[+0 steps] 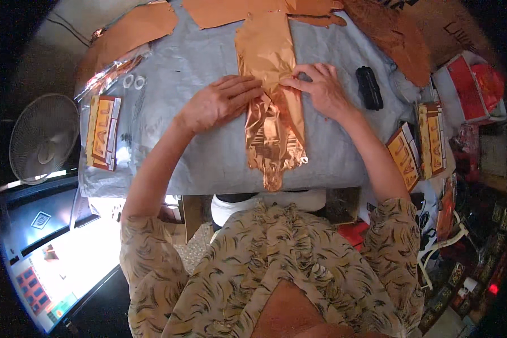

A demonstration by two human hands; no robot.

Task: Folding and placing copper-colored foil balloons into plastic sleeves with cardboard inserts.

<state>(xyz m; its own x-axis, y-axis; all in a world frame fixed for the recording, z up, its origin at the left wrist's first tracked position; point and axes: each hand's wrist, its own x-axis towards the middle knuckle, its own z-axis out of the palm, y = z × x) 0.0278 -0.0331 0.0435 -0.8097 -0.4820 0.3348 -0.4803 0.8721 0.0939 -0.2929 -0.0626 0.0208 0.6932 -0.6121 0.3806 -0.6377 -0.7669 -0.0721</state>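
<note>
A long copper-coloured foil sheet (265, 48), looking like a flattened foil balloon, lies lengthwise on the grey-covered table in front of me. Its near part is shiny and creased, with a narrow tab at the near end; the far part looks duller. My left hand (222, 101) lies over its left edge, fingers stretched out together and their tips on the foil. From the other side my right hand (321, 90) touches the right edge with thumb and forefinger, which stand apart. Folds in the foil meet between the two hands.
More flat copper-coloured foil pieces (231, 11) line the table's far edge. Two white rings (134, 81) and a printed card (103, 132) are at the left. A black case (369, 88) and more cards (404, 155) lie right. A fan (44, 138) stands beyond the left edge.
</note>
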